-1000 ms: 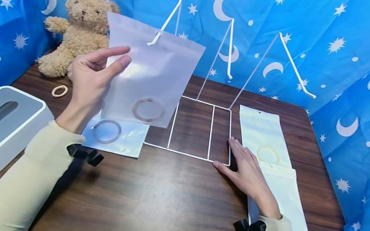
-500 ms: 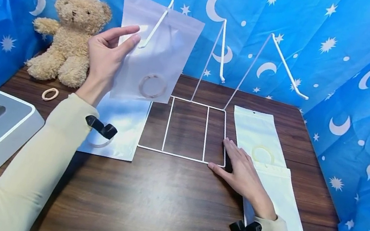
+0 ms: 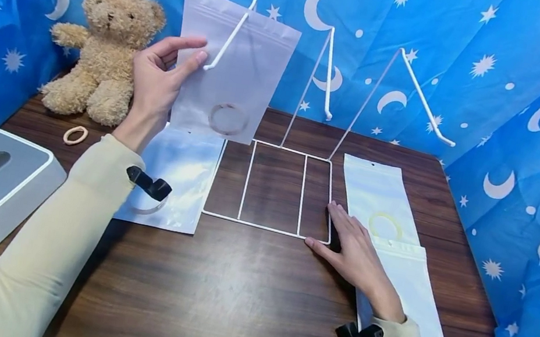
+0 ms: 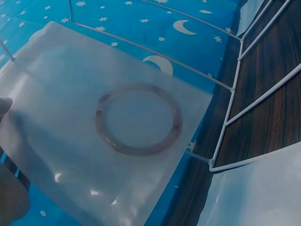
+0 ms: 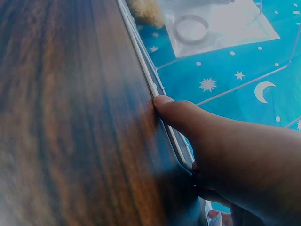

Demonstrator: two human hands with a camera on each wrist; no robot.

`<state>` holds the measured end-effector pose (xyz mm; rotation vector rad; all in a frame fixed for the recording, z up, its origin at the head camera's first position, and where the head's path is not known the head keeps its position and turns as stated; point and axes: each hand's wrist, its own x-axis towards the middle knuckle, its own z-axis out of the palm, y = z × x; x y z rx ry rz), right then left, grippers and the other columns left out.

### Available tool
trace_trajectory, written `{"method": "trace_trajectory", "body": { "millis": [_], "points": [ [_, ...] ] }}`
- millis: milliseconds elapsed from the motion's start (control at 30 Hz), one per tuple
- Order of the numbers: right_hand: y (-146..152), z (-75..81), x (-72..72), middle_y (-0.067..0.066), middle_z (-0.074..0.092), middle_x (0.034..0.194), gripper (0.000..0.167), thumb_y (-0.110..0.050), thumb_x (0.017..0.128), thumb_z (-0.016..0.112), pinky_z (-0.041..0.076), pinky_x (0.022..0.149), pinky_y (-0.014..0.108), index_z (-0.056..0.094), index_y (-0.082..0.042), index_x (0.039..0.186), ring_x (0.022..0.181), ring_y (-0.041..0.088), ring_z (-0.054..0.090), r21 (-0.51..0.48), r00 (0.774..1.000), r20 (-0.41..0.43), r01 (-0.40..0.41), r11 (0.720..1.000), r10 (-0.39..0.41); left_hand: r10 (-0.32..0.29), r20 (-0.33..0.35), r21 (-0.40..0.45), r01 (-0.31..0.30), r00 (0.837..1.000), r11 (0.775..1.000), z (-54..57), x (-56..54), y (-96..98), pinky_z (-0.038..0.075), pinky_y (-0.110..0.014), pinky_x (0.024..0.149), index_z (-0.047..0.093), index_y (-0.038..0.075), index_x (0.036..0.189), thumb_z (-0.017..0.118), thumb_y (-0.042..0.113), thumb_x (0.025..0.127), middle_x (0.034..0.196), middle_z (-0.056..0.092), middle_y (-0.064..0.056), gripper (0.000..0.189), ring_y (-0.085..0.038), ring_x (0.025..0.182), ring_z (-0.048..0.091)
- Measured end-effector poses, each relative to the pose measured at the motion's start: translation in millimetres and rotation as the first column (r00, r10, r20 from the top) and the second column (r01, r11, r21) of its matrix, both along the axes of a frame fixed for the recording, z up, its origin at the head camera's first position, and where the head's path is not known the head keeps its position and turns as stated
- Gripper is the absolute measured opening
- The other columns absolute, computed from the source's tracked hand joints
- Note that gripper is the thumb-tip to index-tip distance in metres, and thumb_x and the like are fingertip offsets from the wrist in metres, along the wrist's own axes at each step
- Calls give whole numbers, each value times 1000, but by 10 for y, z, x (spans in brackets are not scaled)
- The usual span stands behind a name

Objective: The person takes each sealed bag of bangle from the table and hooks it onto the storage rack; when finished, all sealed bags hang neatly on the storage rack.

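Note:
My left hand pinches the left side of a translucent zip bag, which holds a brownish bangle near its bottom. The bag hangs near the back of the left hook on a white wire display rack, with the hook's bent tip sticking out in front of it. On the front right corner of the rack's base rests my right hand, fingers extended along the side wire and thumb at the front wire. In the right wrist view the thumb presses against that wire.
The rack's middle hook and right hook hold nothing. A bag with a ring lies left of the base; pale bags lie at right. A teddy bear, a small wooden ring and a tissue box stand or lie left.
My left hand has carried the bag up and back, so the left hook now reaches farther out in front of it. My right hand has stayed on the rack's corner.

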<state>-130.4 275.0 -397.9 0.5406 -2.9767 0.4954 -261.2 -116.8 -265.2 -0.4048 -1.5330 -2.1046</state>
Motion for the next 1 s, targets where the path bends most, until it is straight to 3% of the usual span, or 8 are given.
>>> {"method": "trace_trajectory", "body": {
  "millis": [267,433,500,600,667,767,900,1000],
  "points": [
    [2,-2,-3,17,30,156,94,-64,88,60,19,114,53,28,-5,154,144,32,25,9,1000,-2,2,1000,-2,-41,-38,-66,39,998,997,36,89,-85,49,-23,78,74,0,108,78,3,83,117,68,-12,25,-21,102,62],
    [8,0,6,17,31,156,94,-63,88,60,19,114,53,29,-4,154,144,32,25,7,1000,-1,5,1000,-5,141,-4,-278,-136,990,951,-27,280,-240,43,-30,98,73,4,115,75,9,87,132,58,-5,28,-16,125,48],
    [10,4,18,17,30,156,95,-64,87,60,19,114,53,29,-4,154,144,32,25,8,1000,5,5,1000,-5,259,19,-446,-224,966,867,-111,405,-321,44,-31,96,71,8,119,73,15,89,133,56,-2,31,-14,123,48],
    [15,13,27,17,31,156,95,-64,87,61,19,114,54,29,-4,154,144,33,25,5,1000,5,6,1000,-6,366,43,-691,-236,930,683,-260,622,-432,44,-38,95,66,10,127,70,22,92,129,56,-8,37,-21,117,52],
    [22,18,20,17,31,156,95,-63,87,61,19,114,54,29,-4,154,144,33,25,1,1000,0,6,1000,-6,384,82,-813,-160,920,559,-356,758,-497,41,-47,96,59,6,132,67,25,93,129,55,-15,44,-30,116,52],
    [23,18,3,18,31,155,94,-63,87,62,19,114,54,29,-3,153,144,33,25,-2,1000,-6,5,1000,-5,393,201,-904,16,897,428,-534,905,-594,36,-58,95,49,0,139,63,31,95,131,52,-25,55,-43,116,49],
    [9,-6,-5,18,31,155,94,-62,88,61,19,114,54,29,-3,153,144,34,25,-8,1000,3,1,1000,-1,475,325,-934,198,818,299,-776,995,-685,40,-65,87,42,-4,143,58,41,97,133,48,-32,66,-52,117,46],
    [4,0,-6,18,30,156,94,-63,88,60,19,114,55,28,-4,154,144,34,25,-9,1000,9,0,1000,0,527,338,-939,244,780,242,-881,1001,-704,42,-67,82,41,-5,142,57,46,96,131,46,-36,71,-56,116,43]
  ]
}}
